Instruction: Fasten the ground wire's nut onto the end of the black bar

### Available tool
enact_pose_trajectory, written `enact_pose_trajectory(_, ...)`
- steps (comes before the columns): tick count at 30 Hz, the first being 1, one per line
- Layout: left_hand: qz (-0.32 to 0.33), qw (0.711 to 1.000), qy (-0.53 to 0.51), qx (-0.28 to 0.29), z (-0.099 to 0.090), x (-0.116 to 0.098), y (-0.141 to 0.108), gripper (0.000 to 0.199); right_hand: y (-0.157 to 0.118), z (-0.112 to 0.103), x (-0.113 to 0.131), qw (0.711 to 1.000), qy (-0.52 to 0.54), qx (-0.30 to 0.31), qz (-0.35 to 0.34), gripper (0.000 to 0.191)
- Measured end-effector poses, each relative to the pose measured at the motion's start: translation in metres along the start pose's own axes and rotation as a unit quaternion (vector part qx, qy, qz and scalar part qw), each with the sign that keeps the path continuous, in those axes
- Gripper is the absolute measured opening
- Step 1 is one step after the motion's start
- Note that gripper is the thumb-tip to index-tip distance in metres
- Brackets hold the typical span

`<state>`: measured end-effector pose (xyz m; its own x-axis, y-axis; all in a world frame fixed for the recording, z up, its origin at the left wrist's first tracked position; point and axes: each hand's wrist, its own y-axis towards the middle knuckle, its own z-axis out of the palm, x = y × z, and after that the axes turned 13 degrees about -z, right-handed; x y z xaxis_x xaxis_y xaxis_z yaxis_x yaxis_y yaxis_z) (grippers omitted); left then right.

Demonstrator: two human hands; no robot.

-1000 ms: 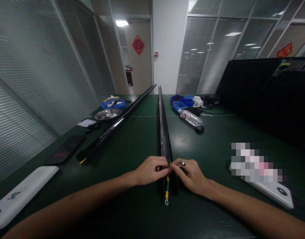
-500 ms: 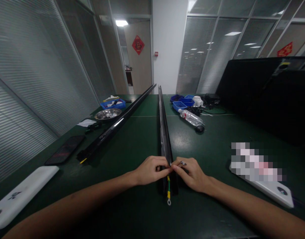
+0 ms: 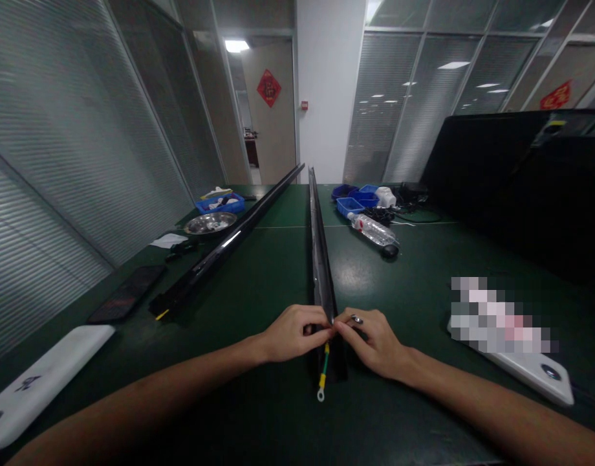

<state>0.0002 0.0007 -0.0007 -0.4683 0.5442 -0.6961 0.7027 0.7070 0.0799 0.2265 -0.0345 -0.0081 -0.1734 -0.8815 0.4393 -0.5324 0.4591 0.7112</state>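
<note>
A long black channel-shaped strip (image 3: 319, 259) runs away from me along the table. Over its near end, my left hand (image 3: 297, 331) and my right hand (image 3: 370, 336) meet with fingertips pinched together. A short green grounding wire (image 3: 326, 362) with yellow sleeves comes out below the fingers, its upper end hidden in their grip. The free end carries a silver ring terminal (image 3: 321, 395) and hangs toward me over the strip. My right hand wears a ring. Farther left lies a second long black strip (image 3: 229, 243) with a yellow bit at its near end.
On the left are a white case (image 3: 50, 382), a dark phone-like slab (image 3: 127, 294), a metal dish (image 3: 195, 224) and a blue tray (image 3: 229, 206). Several blue bins (image 3: 350, 207), a plastic bottle (image 3: 374, 230) and another white case (image 3: 535, 375) lie right, before dark monitors (image 3: 501, 194).
The wire's ring-terminal end has swung a little to the left. Both hands keep nearly the same place and pinch.
</note>
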Motion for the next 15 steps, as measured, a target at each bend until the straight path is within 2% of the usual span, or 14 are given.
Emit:
enact_pose_trajectory(4, 0.003, 1.000, 0.002, -0.001, 0.0006, 0.0009, 0.0001, 0.033, 0.0023, -0.0044, -0.0041, 0.999, 0.021, 0.016, -0.021, 0.028)
enact_pose_trajectory(15, -0.004, 1.000, 0.000, 0.004, -0.0009, 0.0006, 0.0003, 0.028, -0.0017, 0.0042, 0.0006, 0.999, 0.006, -0.013, 0.029, 0.024)
